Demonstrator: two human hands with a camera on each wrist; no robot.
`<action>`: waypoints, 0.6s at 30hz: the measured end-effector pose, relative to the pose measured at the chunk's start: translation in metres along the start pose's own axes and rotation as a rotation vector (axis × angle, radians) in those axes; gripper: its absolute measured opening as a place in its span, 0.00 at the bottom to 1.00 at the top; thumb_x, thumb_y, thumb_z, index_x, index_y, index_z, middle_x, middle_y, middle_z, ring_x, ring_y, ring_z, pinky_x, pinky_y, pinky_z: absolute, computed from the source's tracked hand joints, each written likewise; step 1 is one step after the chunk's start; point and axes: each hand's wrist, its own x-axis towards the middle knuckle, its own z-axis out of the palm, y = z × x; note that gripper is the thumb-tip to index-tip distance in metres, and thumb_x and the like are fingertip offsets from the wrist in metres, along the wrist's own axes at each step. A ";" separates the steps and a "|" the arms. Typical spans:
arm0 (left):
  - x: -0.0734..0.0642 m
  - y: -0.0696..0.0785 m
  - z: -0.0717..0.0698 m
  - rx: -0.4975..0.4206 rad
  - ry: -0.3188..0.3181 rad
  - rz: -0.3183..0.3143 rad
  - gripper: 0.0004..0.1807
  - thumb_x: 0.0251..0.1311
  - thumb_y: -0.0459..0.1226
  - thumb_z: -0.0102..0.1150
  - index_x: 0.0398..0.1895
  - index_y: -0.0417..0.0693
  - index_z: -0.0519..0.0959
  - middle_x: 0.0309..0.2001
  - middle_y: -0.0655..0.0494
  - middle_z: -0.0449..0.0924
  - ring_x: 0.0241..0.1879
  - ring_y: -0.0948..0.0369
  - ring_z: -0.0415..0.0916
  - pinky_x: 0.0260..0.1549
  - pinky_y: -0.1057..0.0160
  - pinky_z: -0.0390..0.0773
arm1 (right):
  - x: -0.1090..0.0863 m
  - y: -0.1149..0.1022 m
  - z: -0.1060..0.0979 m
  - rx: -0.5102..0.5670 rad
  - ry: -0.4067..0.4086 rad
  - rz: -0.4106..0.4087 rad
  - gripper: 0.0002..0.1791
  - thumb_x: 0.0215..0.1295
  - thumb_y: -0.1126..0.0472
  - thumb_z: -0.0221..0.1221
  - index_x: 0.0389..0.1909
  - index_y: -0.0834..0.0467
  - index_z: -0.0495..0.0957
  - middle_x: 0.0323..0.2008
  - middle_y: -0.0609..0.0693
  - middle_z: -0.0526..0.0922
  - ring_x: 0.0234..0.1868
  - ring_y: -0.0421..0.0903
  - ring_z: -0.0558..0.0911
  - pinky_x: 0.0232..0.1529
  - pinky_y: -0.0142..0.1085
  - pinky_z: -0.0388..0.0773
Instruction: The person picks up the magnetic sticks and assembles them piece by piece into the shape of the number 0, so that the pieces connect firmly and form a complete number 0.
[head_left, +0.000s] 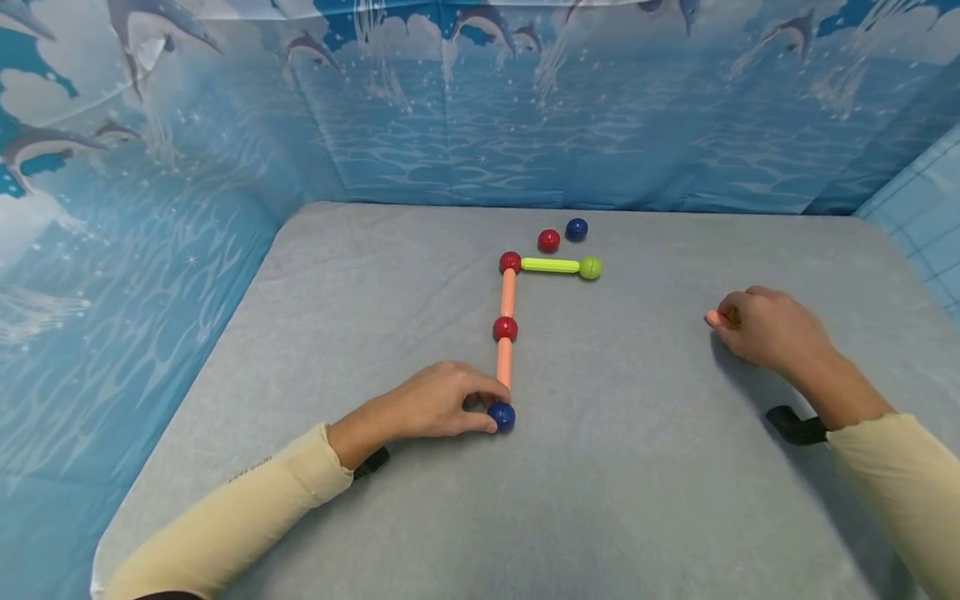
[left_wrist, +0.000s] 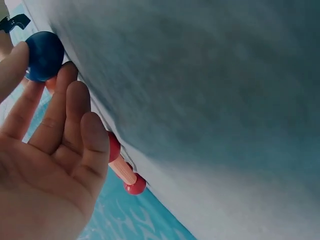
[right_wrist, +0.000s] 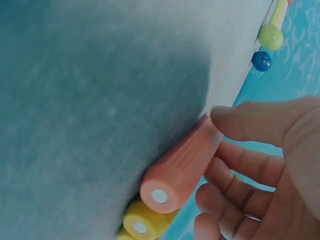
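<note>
My left hand [head_left: 442, 400] pinches a blue ball [head_left: 502, 417] between thumb and fingers, at the near end of an orange rod [head_left: 505, 363]. That rod runs to a red ball [head_left: 506, 328], then a second orange rod [head_left: 508, 293] leads to another red ball [head_left: 510, 262]. From there a lime-green rod [head_left: 551, 265] goes right to a lime-green ball [head_left: 591, 267]. Off to the right, my right hand [head_left: 776, 329] pinches a loose orange rod [right_wrist: 175, 172], its pale round end tip showing. Just below that rod in the right wrist view is a yellow rod [right_wrist: 145, 220], partly hidden.
A loose red ball [head_left: 549, 241] and a dark blue ball [head_left: 577, 230] lie beyond the lime-green rod. The grey cloth-covered table [head_left: 645, 467] ends at a blue dolphin-print curtain [head_left: 480, 133] behind and to the left.
</note>
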 end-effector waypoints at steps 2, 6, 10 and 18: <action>0.000 0.000 0.000 -0.023 -0.001 -0.011 0.18 0.57 0.41 0.71 0.52 0.58 0.84 0.39 0.65 0.86 0.38 0.66 0.78 0.39 0.70 0.76 | -0.001 -0.002 0.000 0.010 -0.007 -0.005 0.19 0.68 0.56 0.59 0.44 0.71 0.79 0.35 0.66 0.79 0.32 0.55 0.77 0.31 0.50 0.75; 0.000 0.001 -0.001 -0.053 -0.004 -0.026 0.17 0.57 0.40 0.71 0.51 0.57 0.84 0.38 0.64 0.86 0.37 0.68 0.78 0.38 0.71 0.77 | -0.003 -0.004 0.000 0.028 -0.022 -0.044 0.16 0.68 0.57 0.59 0.45 0.68 0.78 0.36 0.65 0.81 0.30 0.52 0.77 0.31 0.49 0.75; 0.001 0.001 -0.001 -0.068 -0.002 -0.031 0.17 0.56 0.41 0.71 0.50 0.57 0.84 0.38 0.64 0.86 0.37 0.67 0.78 0.38 0.71 0.77 | -0.004 -0.006 0.001 0.044 -0.032 -0.060 0.15 0.70 0.56 0.59 0.46 0.65 0.77 0.32 0.61 0.83 0.27 0.48 0.75 0.27 0.44 0.73; 0.001 0.000 -0.001 -0.163 -0.018 -0.070 0.16 0.57 0.39 0.71 0.50 0.56 0.84 0.37 0.63 0.86 0.35 0.68 0.78 0.36 0.71 0.78 | -0.006 -0.014 0.003 0.072 0.013 -0.135 0.12 0.65 0.60 0.63 0.45 0.62 0.79 0.29 0.55 0.83 0.23 0.43 0.74 0.24 0.37 0.68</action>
